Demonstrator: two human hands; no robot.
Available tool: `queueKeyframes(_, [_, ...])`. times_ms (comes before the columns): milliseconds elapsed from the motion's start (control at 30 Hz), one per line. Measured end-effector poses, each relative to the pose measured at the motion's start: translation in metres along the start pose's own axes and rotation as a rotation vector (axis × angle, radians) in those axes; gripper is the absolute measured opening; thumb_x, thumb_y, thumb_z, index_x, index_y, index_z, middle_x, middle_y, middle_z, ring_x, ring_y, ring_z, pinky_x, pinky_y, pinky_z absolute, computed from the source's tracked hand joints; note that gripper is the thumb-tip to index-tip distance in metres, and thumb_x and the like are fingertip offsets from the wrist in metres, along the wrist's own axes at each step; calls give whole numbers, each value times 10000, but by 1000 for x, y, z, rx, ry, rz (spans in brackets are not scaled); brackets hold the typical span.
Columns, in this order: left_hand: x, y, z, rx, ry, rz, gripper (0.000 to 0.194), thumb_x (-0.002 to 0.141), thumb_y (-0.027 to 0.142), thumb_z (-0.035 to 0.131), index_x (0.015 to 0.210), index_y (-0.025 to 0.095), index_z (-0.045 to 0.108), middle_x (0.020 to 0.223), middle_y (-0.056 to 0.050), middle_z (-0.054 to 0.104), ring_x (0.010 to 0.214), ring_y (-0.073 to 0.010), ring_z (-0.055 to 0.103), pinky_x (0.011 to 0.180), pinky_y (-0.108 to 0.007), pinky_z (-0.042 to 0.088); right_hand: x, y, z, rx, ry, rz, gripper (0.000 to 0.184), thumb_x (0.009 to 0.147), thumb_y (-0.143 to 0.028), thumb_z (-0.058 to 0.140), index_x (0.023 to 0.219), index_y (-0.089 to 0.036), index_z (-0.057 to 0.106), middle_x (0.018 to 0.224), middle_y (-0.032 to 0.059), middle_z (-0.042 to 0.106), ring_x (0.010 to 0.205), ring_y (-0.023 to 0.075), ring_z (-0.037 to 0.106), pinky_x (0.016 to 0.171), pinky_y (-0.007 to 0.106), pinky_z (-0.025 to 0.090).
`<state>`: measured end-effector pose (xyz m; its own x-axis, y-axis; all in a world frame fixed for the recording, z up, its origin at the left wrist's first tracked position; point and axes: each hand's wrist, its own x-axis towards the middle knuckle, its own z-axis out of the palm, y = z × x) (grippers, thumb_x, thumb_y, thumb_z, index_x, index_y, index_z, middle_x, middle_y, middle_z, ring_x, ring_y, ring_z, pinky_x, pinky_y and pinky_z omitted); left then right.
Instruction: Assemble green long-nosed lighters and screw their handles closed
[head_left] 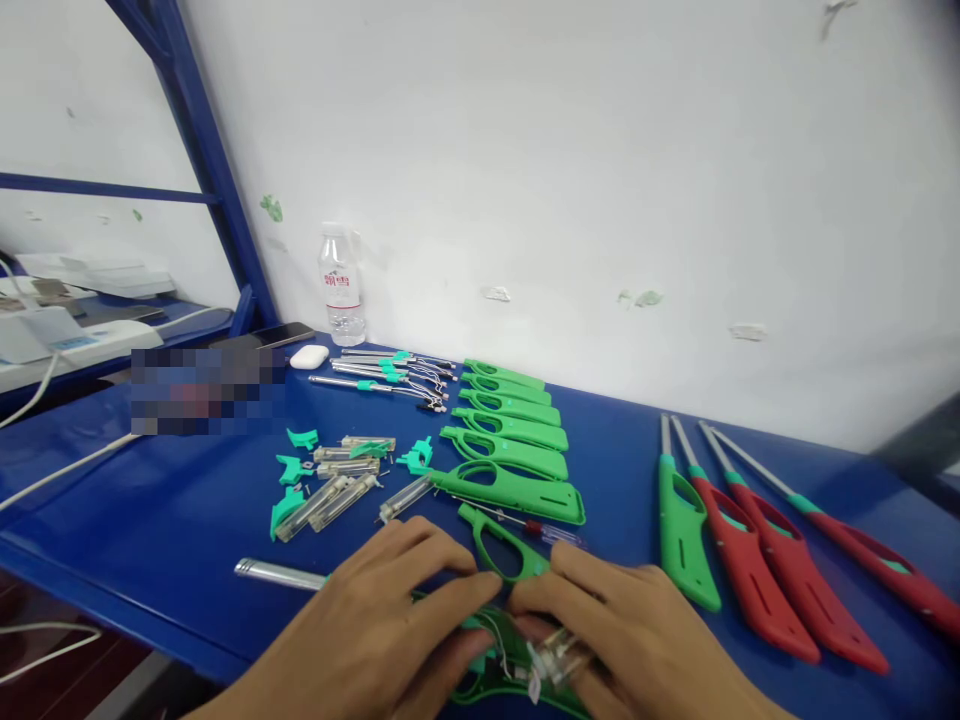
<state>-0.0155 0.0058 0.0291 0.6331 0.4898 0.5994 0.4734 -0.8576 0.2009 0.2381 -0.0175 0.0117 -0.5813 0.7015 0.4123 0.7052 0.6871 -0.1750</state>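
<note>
close by me, a green lighter half-shell [514, 640] with wires inside sits between the person's hands, low over the blue table [195, 540]. the left hand [409, 610], fingers bent nearly closed, grips its left part; the right hand [611, 610], curled likewise, holds a clear fuel tank [559, 657] at the shell. a silver barrel [276, 574] pokes out leftward. beyond lie a screwdriver [555, 534], a row of green half-shells [517, 455] and loose fuel tanks [346, 467]; assembled lighters [765, 570] rest to the right.

Head-worn view, facing forward and down, hands [397, 610] close.
</note>
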Motion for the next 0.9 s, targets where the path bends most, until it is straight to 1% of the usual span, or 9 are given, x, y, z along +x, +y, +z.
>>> queueKeyframes(67, [-3, 1, 10, -39, 14, -2, 255, 1130, 168, 490, 1112, 235, 735, 976, -6, 760, 852, -179, 682, 838, -293, 585, 0, -2, -1, 11, 19, -1, 182, 1039, -140, 562, 1074, -300, 642, 846, -61, 687, 618, 124, 688, 500, 277, 410])
queueKeyframes(133, [-5, -2, 19, -103, 58, 4, 267, 1100, 95, 495, 1071, 225, 727, 926, -8, 740, 815, -172, 649, 806, -281, 581, 0, -4, -3, 16, 26, 27, 175, 1026, -164, 602, 1111, -309, 652, 868, -57, 705, 647, 132, 716, 519, 262, 453])
queueKeyframes(200, [-5, -6, 24, -154, 106, 8, 265, 1061, 42, 518, 1080, 211, 722, 918, -25, 728, 813, -176, 631, 775, -282, 574, 0, -6, -6, 3, 3, 93, 229, 982, -226, 695, 1184, -325, 660, 973, -38, 737, 721, 158, 757, 586, 261, 534])
queueKeyframes(267, [-4, -9, 26, -180, 131, 18, 259, 1035, 19, 555, 1129, 195, 721, 940, -44, 725, 833, -187, 626, 765, -294, 570, -1, -6, -9, -31, -32, 147, 312, 955, -324, 755, 1251, -336, 660, 1091, -6, 747, 763, 187, 775, 640, 297, 603])
queueKeyframes(333, [-2, -9, 26, -195, 127, 27, 267, 1024, 9, 584, 1178, 179, 719, 951, -57, 723, 853, -196, 629, 775, -309, 574, -2, -7, -11, -92, -29, 145, 315, 987, -397, 723, 1286, -323, 660, 1183, 38, 746, 743, 199, 772, 631, 328, 632])
queueKeyframes(433, [-1, -8, 24, -199, 157, 28, 256, 1030, 10, 580, 1172, 177, 713, 947, -58, 722, 859, -197, 634, 790, -317, 576, -3, -6, -11, -204, 8, 84, 281, 1068, -399, 600, 1317, -281, 652, 1237, 89, 741, 705, 209, 769, 583, 342, 631])
queueKeyframes(633, [-4, -6, 25, -199, 166, 37, 234, 1020, 0, 590, 1143, 158, 710, 934, -63, 711, 860, -201, 634, 797, -333, 577, -5, -4, -5, -271, -92, 32, 220, 1146, -364, 459, 1259, -262, 619, 1065, 46, 707, 620, 182, 735, 482, 300, 554])
queueKeyframes(767, [-5, -7, 25, -201, 181, 43, 237, 1013, -8, 592, 1136, 158, 708, 924, -63, 709, 852, -199, 626, 786, -332, 575, -5, -2, -4, -287, -97, 20, 269, 1170, -383, 374, 1249, -266, 604, 1082, 51, 700, 621, 193, 732, 489, 327, 551])
queueKeyframes(900, [-4, -6, 24, -184, 189, 46, 232, 1030, 8, 576, 1143, 168, 699, 918, -60, 708, 842, -196, 628, 774, -326, 581, -4, -3, -4, -279, -91, 18, 270, 1170, -390, 387, 1242, -263, 614, 1115, 55, 707, 673, 197, 760, 511, 329, 563])
